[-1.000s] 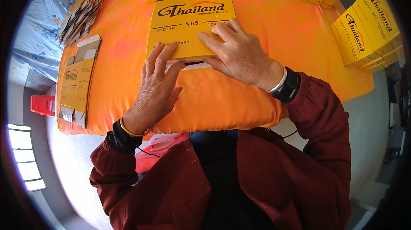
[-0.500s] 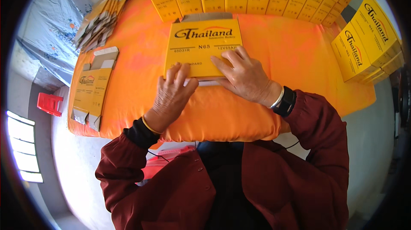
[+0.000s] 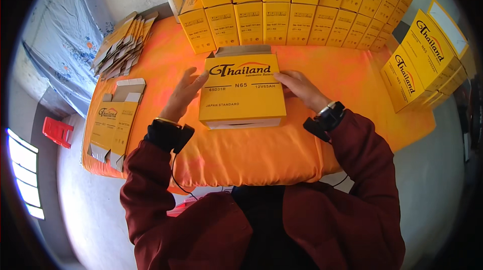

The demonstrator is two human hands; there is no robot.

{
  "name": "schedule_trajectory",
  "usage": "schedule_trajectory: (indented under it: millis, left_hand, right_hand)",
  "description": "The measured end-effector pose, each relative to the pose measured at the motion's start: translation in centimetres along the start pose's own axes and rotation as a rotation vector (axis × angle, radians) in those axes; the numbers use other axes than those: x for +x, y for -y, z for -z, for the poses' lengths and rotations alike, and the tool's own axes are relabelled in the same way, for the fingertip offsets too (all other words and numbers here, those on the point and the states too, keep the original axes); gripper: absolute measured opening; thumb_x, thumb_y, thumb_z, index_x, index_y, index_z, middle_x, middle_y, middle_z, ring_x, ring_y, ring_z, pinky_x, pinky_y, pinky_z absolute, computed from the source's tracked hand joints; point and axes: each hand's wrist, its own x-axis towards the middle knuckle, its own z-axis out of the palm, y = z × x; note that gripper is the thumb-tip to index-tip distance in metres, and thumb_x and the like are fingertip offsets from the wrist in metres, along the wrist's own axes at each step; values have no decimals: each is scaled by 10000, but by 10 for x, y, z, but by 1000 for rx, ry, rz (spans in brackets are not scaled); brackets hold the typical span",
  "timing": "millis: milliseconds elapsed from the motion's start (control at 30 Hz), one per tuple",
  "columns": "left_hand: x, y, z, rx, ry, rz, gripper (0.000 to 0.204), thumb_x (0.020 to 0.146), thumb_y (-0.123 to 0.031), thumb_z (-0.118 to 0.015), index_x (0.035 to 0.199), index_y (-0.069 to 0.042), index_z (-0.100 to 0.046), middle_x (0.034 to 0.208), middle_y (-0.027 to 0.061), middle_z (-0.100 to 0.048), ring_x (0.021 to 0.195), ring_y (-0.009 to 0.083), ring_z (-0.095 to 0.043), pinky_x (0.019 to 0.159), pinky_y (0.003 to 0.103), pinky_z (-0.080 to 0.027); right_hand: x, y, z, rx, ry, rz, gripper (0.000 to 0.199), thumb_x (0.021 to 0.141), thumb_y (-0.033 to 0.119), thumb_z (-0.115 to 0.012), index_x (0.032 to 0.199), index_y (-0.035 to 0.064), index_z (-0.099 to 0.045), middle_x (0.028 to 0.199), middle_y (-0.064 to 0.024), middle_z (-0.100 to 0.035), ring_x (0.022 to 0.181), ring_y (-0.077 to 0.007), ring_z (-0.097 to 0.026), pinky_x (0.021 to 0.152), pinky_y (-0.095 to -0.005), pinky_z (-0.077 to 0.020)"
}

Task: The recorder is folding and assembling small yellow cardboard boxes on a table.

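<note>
Yellow carton (image 3: 241, 96), black print, broad face up. Far-end grey flap open. Lies on orange cloth (image 3: 246, 157).

Beyond the left edge of the orange-covered table (image 3: 241, 162): a red stool (image 3: 55, 128), pale floor (image 3: 93, 197), bright paned window (image 3: 25, 173).

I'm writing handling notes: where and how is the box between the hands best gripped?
Probably by its left and right sides, one palm from each: the box lies flat, broad face up, with the left hand and right hand beside those sides. I'd avoid the far end, where a grey flap sticks out and would likely bend.
</note>
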Motion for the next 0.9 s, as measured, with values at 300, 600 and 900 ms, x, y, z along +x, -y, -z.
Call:
schedule_trajectory:
  millis: [300,600,900]
  left_hand:
    - [13,-23,24,-616,149,-33,596,985,-482,-409,1365,-38,-289,1296,75,-476,1193,196,-451,995,392,-377]
    - [6,-21,20,-720,139,105,542,993,-515,-347,1352,-110,-312,1294,33,-459,1250,171,-401,1030,376,-336]
    - [9,-52,13,-536,70,-98,506,996,-408,-416,1350,-66,-299,1314,93,-446,1221,178,-435,999,326,-374]
  right_hand:
    - [-21,55,2,259,-158,245,504,957,469,-458,1193,29,-523,1080,-33,-583,970,-116,-553,729,-281,-495]
    - [-17,50,4,269,-147,297,518,961,523,-398,1233,97,-511,1108,3,-554,970,-112,-531,778,-284,-466]
    - [4,47,0,477,-154,292,431,980,445,-416,1243,122,-530,1130,29,-567,1047,-101,-527,850,-298,-435]
